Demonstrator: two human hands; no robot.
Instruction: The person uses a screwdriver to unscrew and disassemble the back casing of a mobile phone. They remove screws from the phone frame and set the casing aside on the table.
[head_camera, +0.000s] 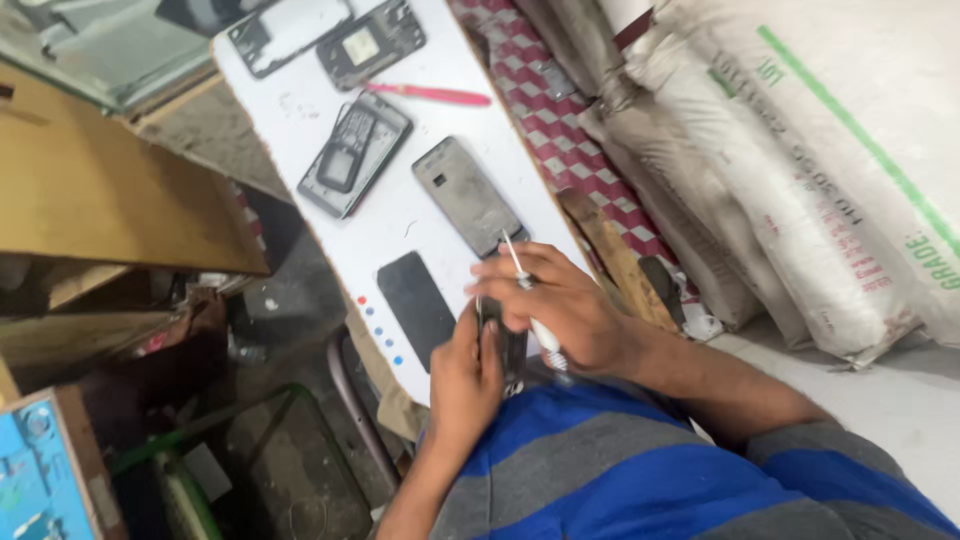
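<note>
The left hand (468, 372) grips a dark phone (508, 345) at the white board's (420, 215) six o'clock edge; the right hand (560, 305) clasps a thin screwdriver (532, 305), its shaft slanting toward eleven o'clock. Best to brace the phone flat and keep the tool square, since a slip could gouge it

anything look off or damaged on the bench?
Nothing spilled. Several phones lie opened up on the white board, backs off and insides showing, scattered at mixed angles. The board's near end overhangs its support. Both hands work on a dark phone.
</note>
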